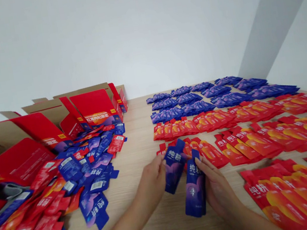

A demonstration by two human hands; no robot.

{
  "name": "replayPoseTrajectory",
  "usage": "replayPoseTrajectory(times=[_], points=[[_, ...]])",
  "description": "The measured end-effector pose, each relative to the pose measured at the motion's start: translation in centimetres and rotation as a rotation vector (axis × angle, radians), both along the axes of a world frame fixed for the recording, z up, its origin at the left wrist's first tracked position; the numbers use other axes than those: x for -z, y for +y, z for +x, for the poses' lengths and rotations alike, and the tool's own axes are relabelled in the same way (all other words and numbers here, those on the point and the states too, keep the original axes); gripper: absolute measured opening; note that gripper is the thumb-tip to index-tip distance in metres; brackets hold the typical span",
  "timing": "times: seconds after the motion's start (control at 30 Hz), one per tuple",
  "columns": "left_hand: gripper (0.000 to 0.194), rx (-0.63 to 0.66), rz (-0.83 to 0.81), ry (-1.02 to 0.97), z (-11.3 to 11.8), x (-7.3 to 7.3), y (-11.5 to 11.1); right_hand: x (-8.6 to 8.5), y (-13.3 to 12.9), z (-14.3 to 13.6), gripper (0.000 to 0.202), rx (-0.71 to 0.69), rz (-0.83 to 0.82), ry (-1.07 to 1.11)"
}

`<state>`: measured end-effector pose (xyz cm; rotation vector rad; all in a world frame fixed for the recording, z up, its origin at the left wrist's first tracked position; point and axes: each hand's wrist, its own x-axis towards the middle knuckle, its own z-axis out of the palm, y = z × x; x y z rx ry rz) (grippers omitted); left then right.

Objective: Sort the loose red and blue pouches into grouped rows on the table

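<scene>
In the head view, my left hand [152, 176] pinches a blue sachet [173, 171] by its left edge, tilted to the right. My right hand [214, 181] grips the right side of another blue sachet [195, 193], held nearly upright; a second layer shows at its edge, so it may be a small stack. Both carry white lettering and purple round shapes. The two sachets are close together above the table, in front of a row of red sachets [207, 153]. The fingers behind the sachets are hidden.
Loose red and blue sachets [95, 186] lie heaped on the left. Behind them stand open red cardboard boxes [92, 106]. Fanned rows of blue sachets [196, 107] lie at the back right, with red sachets [292, 195] nearer on the wooden table [134, 114].
</scene>
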<state>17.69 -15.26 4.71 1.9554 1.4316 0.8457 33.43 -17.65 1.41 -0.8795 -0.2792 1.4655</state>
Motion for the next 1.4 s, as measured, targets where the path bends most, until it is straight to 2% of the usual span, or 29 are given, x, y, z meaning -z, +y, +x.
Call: replayPoseTrajectory(times=[0.07,0.17,0.27,0.33,0.4,0.5,0.63,0.7,0.83,0.9,0.97,1.07,1.2,1.3,1.4], points=[[0.029,0.101,-0.106,-0.091,1.9,0.9,-1.8,0.1,0.1,0.1,0.036,0.002,0.016,-0.001],[0.034,0.126,-0.239,-0.191,2.9,1.9,-3.3,0.4,0.1,0.1,0.034,0.002,0.031,-0.031],[0.041,0.181,-0.358,-0.261,3.0,2.4,-3.6,0.5,0.1,0.1,0.033,0.012,0.082,-0.078],[0.054,0.23,-0.417,-0.27,3.1,2.8,-3.6,0.5,0.1,0.1,0.037,0.019,0.098,-0.091],[0.059,0.255,-0.444,-0.281,3.2,2.9,-3.6,0.5,0.1,0.1,0.04,-0.017,0.08,-0.083],[0.06,0.334,-0.465,-0.248,2.9,2.5,-3.4,0.4,0.2,0.2,0.037,-0.114,-0.008,-0.063],[0.037,0.451,-0.477,-0.003,0.7,0.9,-1.1,0.3,-0.1,0.1,0.039,-0.128,-0.069,-0.029],[0.049,0.353,-0.41,0.152,-1.5,0.2,1.0,0.2,-0.4,0.1,0.04,-0.157,-0.067,-0.034],[0.039,-0.217,-0.048,0.711,-7.5,0.3,5.1,0.1,-0.7,0.1,0.036,-0.216,-0.052,-0.087],[0.041,-0.447,-0.017,0.941,-10.5,1.0,6.2,0.1,-0.8,0.1,0.034,-0.225,-0.048,-0.09],[0.043,-0.588,-0.086,1.059,-12.8,2.0,6.7,0.2,-0.7,0.1,0.034,-0.227,-0.06,-0.096],[0.044,-0.668,-0.131,1.115,-14.5,3.3,6.8,0.3,-0.5,0.1,0.034,-0.212,-0.086,-0.111],[0.044,-0.651,-0.072,1.132,-14.4,3.8,6.9,0.5,-0.2,0.1,0.035,-0.181,-0.114,-0.088],[0.042,-0.595,-0.101,1.081,-14.0,3.0,7.0,0.5,-0.3,0.2,0.035,-0.195,-0.116,-0.069],[0.039,-0.522,-0.152,1.043,-13.8,1.2,6.8,0.4,-0.6,0.2,0.034,-0.228,-0.095,-0.055]])
